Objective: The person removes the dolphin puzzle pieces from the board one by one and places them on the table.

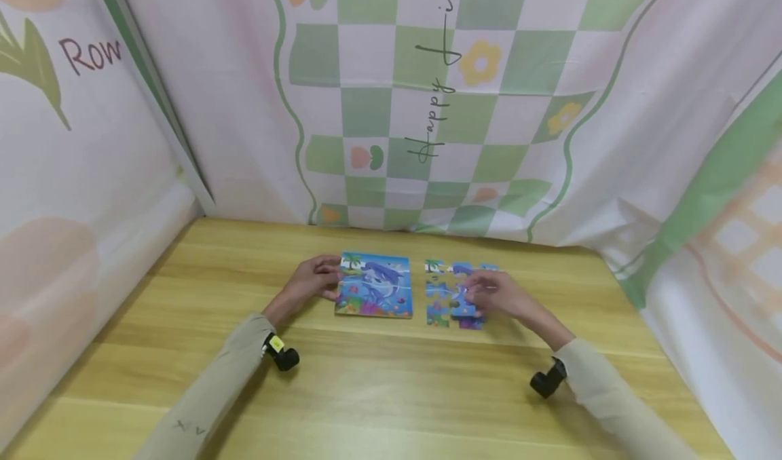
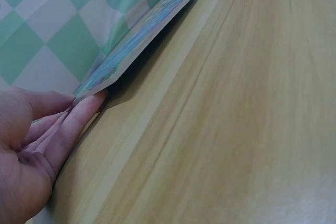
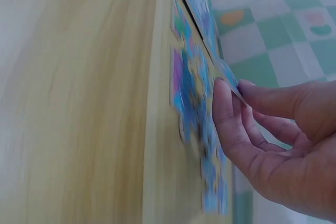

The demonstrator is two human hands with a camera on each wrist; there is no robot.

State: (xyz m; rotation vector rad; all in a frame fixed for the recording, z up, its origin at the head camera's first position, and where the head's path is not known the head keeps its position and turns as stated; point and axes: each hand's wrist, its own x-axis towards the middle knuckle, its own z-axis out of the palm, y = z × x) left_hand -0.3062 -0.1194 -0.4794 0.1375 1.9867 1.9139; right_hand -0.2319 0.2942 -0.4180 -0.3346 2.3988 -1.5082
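Note:
A square dolphin picture board is in the middle of the head view. My left hand pinches its left edge, thumb above and fingers underneath; the left wrist view shows the board's near edge raised over a shadow on the table. To the right, my right hand pinches a jigsaw piece between thumb and fingertips, above other jigsaw pieces. These lie in loose rows with gaps between them, showing blue, purple and green sea parts. My right fingers hide some of them.
Wooden tabletop stretches from the pieces toward me. Behind the board hangs a green-and-white checked curtain, its lower edge at the table's back. White printed fabric stands along the left side, and more fabric closes the right.

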